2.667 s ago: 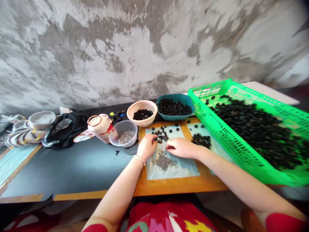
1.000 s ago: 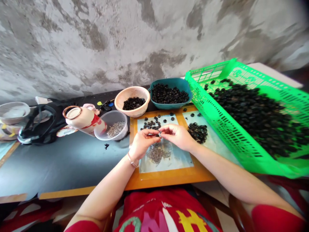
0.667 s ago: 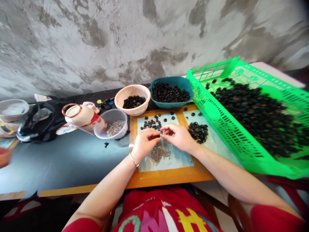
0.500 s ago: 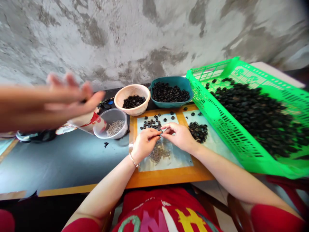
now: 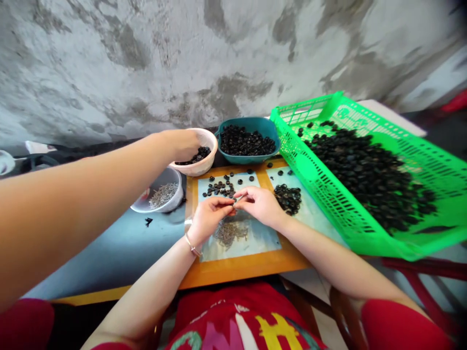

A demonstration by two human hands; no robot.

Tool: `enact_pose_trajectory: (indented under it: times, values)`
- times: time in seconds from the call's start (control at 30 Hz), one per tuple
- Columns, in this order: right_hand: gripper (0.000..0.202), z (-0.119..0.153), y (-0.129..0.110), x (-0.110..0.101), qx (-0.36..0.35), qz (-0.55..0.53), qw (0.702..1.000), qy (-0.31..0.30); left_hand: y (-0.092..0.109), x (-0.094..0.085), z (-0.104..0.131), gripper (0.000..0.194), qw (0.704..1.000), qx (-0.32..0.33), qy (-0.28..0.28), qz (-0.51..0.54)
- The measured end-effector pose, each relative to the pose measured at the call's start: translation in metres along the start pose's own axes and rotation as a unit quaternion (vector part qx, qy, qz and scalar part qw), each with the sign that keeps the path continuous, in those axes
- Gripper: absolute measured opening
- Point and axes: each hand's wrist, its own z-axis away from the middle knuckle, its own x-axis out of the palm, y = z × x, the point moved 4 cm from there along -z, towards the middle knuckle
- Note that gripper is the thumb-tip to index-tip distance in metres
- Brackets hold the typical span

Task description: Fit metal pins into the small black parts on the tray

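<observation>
My left hand point(image 5: 210, 217) and my right hand point(image 5: 260, 206) meet fingertip to fingertip over the mat, both pinched closed. Whatever sits between the fingers is too small and covered to name. Just beyond them, small black round pieces point(image 5: 220, 186) are scattered on the pale blue sheet point(image 5: 260, 240). Below my hands lies a heap of thin metal pins point(image 5: 226, 234). To the right of my right hand is a pile of black ring-like pieces point(image 5: 288, 198).
From the left, another person's arm point(image 5: 109, 180) reaches into a pale pink bowl point(image 5: 199, 168) of black pieces. A clear tub point(image 5: 175, 201) holds metal pins. Behind stands a teal basin point(image 5: 250, 158) of black pieces; at right, a green crate point(image 5: 321, 194) holds many more.
The other person's hand has moved right, from above the table's left side into the pink bowl. My hands stay pinched together; the whole view has shifted slightly.
</observation>
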Motion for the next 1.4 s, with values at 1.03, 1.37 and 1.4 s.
enact_pose_trajectory:
  times: [1.03,1.37,1.4]
  values:
    - [0.024,-0.005,-0.005,-0.077,-0.027,0.236,0.969,-0.071,0.005,0.002,0.004,0.018,0.998,0.06,0.023,-0.018]
    - [0.026,0.004,-0.012,-0.022,-0.108,0.085,0.99,-0.036,0.013,0.003,0.011,0.017,0.992,0.107,0.053,-0.036]
    - [0.024,0.005,-0.012,-0.022,-0.106,0.074,0.991,-0.02,0.013,0.004,0.011,0.017,0.993,0.099,0.054,-0.031]
